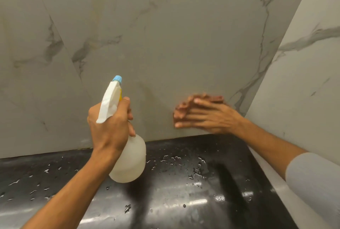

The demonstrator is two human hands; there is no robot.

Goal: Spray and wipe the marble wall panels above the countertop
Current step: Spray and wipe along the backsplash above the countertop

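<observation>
My left hand (110, 122) grips a white spray bottle (128, 158) by its neck, with the blue-tipped nozzle (117, 79) aimed at the grey-veined marble wall panel (165, 35). My right hand (204, 114) lies flat against the lower part of the same panel, fingers straight and blurred by motion. Its reflection shows in the glossy marble around the fingertips. No cloth is visible under that hand.
A black glossy countertop (184, 192) runs below the wall, dotted with water drops. A second marble panel (303, 81) forms a side wall on the right, meeting the back wall in a corner. A grey sleeve (312, 179) covers my right upper arm.
</observation>
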